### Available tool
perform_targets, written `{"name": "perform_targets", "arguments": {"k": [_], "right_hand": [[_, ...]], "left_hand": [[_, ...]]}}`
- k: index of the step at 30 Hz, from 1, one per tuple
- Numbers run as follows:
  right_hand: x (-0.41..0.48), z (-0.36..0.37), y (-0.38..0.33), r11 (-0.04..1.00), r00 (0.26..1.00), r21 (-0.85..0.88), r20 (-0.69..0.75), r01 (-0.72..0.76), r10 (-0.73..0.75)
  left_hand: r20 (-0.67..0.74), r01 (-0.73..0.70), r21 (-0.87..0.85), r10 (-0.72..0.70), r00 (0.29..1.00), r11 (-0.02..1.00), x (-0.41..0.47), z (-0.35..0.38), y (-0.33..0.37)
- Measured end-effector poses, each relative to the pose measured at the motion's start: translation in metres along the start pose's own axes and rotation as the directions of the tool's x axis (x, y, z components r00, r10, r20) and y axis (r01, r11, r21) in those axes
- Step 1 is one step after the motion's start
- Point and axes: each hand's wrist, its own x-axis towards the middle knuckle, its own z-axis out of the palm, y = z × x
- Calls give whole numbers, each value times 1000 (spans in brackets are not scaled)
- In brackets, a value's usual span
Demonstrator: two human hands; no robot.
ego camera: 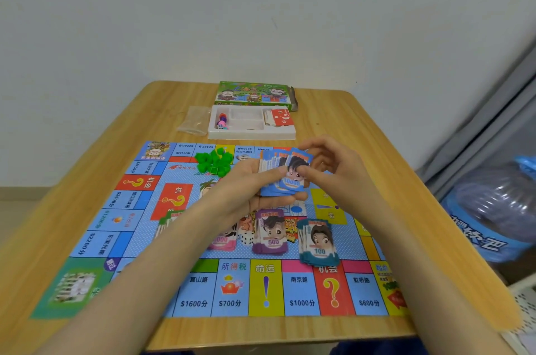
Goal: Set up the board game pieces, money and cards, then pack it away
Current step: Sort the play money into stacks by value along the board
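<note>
Blue 10000 notes (271,164) in your left hand (246,189), curled round them, your right hand (327,163) in a pinch on the top note (294,180), both over the board (203,290).

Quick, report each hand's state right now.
Left hand: holds the stack of blue 10000 notes.
Right hand: fingers pinch the top note of that stack.

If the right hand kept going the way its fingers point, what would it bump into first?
Probably the blue 10000 notes, which the right hand is pinching now; the left hand holds them just behind.
</note>
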Motion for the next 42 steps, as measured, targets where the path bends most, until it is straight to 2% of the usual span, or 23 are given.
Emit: {"name": "perform_targets", "arguments": {"k": [7, 11, 14, 18, 23, 26, 28, 31, 42], "right_hand": [[2, -3, 2, 1000, 997, 13, -71, -7, 8], [3, -14, -8, 983, 987, 147, -104, -106, 121], [3, -26, -15, 957, 975, 199, -27, -213, 222], [-6, -40, -22, 953, 947, 13, 118, -302, 298], [-37, -47, -9, 897, 883, -96, 158, -432, 442], [-51, -44, 4, 872, 863, -101, 128, -479, 489], [-58, -41, 8, 872, 867, -117, 107, -475, 487], [-66, -37, 11, 882, 890, -243, 121, -403, 440], [-76, -30, 21, 897, 963, -381, 52, -224, 263]], "left_hand": [[-36, -15, -30, 14, 999, 999, 1, -2, 1], [-38, -22, -16, 21, 999, 1000, 1, -3, -1], [-37, -26, 4, 26, 999, 1000, 2, -5, -3], [-35, -34, -3, 34, 999, 999, 3, -6, -3], [-11, -46, 5, 46, 999, 999, 3, -2, -2], [16, -37, -4, 37, 999, 999, 4, 2, -5], [17, -37, -15, 37, 999, 999, 4, 2, -6], [26, -45, -18, 45, 999, 999, 3, 3, -6], [79, -22, -3, 22, 997, 1000, 1, 6, -8]]}}
